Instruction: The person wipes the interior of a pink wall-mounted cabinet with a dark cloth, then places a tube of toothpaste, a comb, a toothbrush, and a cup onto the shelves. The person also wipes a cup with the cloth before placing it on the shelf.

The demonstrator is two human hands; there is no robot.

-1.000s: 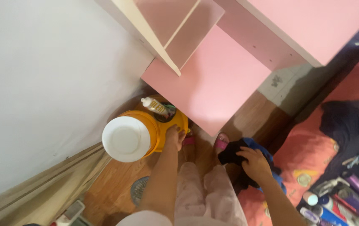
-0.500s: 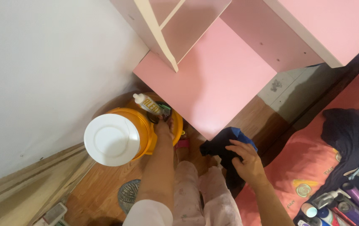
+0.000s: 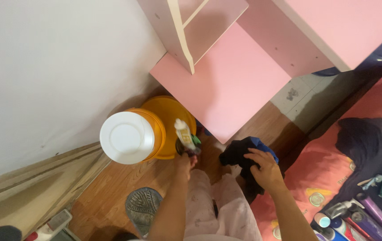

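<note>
My left hand point(image 3: 184, 159) grips a small bundle of tubes, with a white and yellow tube point(image 3: 183, 132) sticking up out of it. It hovers just in front of an orange container point(image 3: 166, 120) on the floor beside an orange jug with a white round lid point(image 3: 127, 137). My right hand point(image 3: 266, 170) clutches a dark blue and black cloth point(image 3: 243, 154) at knee height. My pale pink trouser legs point(image 3: 220, 209) fill the bottom centre.
A pink desk top point(image 3: 231, 87) and pink-white shelves point(image 3: 191, 27) stand above against a white wall point(image 3: 48, 76). A grey shoe point(image 3: 141, 208) lies on the wooden floor. To the right, a coral mat point(image 3: 329, 169) carries dark clothing point(image 3: 369, 143) and several bottles point(image 3: 369, 209).
My left hand has lifted the tubes out of the orange container and drawn them back toward me. The right hand stays shut on the dark cloth, shifted slightly right and down.
</note>
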